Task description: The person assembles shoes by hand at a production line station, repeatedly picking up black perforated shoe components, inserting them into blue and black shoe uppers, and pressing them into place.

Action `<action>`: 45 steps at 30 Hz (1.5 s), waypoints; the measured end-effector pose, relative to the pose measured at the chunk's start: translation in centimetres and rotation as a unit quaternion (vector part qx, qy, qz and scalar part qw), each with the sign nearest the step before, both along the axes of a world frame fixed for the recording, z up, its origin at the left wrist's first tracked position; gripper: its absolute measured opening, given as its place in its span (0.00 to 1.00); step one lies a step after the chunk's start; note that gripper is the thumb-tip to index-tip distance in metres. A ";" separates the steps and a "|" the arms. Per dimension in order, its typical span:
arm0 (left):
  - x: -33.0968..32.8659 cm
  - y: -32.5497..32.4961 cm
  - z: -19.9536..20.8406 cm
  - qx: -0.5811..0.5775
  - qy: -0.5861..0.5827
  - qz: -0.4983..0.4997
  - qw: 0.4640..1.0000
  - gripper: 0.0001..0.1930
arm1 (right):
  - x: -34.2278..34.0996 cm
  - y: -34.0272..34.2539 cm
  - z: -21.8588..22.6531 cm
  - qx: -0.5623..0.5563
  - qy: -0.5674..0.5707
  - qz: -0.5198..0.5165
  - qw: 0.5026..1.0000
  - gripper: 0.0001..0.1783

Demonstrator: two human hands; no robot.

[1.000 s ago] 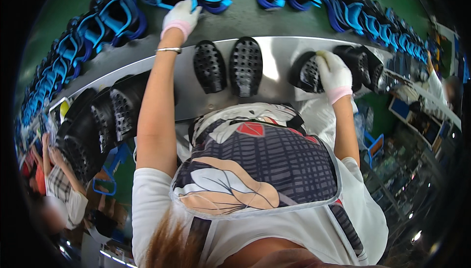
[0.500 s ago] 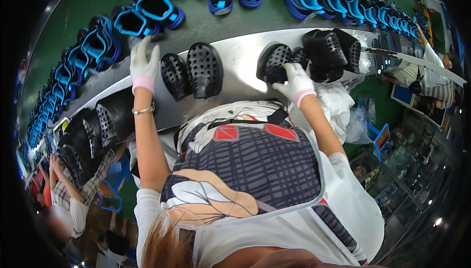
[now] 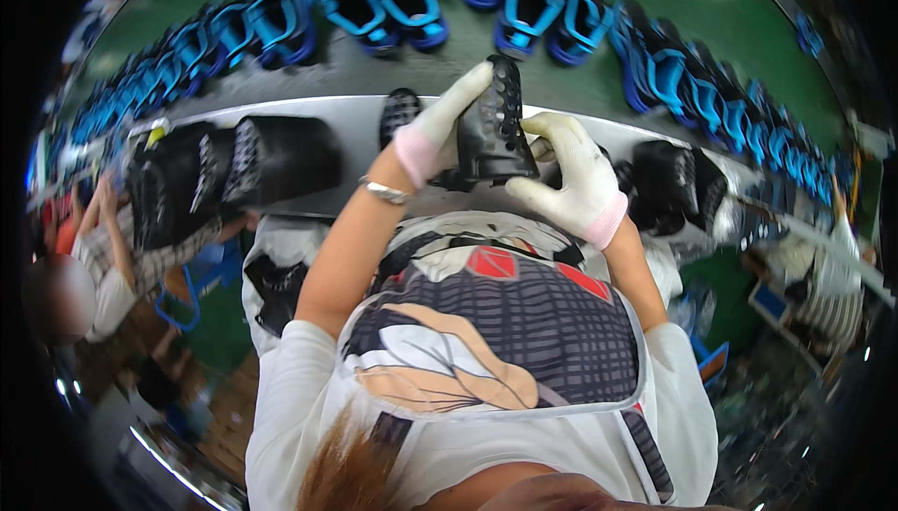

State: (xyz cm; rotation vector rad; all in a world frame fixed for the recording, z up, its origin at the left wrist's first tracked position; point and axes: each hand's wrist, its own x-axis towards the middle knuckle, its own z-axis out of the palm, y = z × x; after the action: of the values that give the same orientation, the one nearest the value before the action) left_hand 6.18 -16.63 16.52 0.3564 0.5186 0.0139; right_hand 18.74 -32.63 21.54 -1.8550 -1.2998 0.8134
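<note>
My gloved left hand (image 3: 447, 123) is closed on the left side of a black clog (image 3: 496, 142) with holes in it. The clog stands toe up over the metal bench edge (image 3: 351, 132). Close to its right side is my gloved right hand (image 3: 575, 174), thumb and fingers apart in a curve; whether the fingertips touch the clog is hard to tell. Another black perforated clog (image 3: 400, 111) lies beyond my left wrist, partly hidden by it.
Blue-and-black shoes (image 3: 533, 6) stand in a long curved row on the green surface ahead. More black clogs are piled at the left (image 3: 285, 156) and right (image 3: 666, 174). People work at both sides; one sleeve (image 3: 117, 277) shows at the left.
My hands have come together at the middle of the bench. My left hand, empty before, now grips a black clog. The view has turned a little to the left.
</note>
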 end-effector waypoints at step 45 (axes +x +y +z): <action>-2.9 22.6 -14.9 0.588 0.400 -0.239 0.661 0.22 | -7.1 42.8 -17.7 -0.287 -0.232 0.095 0.925 0.30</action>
State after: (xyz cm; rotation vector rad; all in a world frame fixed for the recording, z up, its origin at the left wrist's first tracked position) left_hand 3.27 5.94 1.61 1.8481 1.2579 -0.3573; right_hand 11.65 10.14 3.82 -2.5266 -1.6802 0.9660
